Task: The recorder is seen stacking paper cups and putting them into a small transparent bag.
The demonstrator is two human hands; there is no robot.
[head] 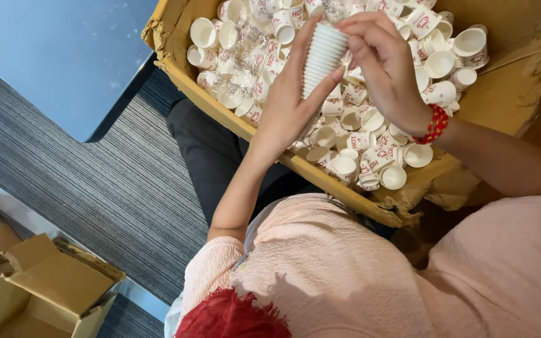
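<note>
Stack of paper cups (322,57), one nested column, held over the open cardboard box (176,47) on the person's lap.

At far left a second, smaller cardboard box (45,285) sits on the floor. The left hand (286,103) is closed around the stack; the right hand (383,66) pinches its top rim with the fingertips. Judging by the box, only this one stack is gathered: dozens of loose cups (370,144), too many to count, lie unstacked.

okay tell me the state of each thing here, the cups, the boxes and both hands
stack of cups: nested, held above the box
loose cups: scattered, some tipped
big cardboard box: open, edge torn
small cardboard box: flaps open
left hand: gripping the stack
right hand: fingertips on the stack's top
</note>
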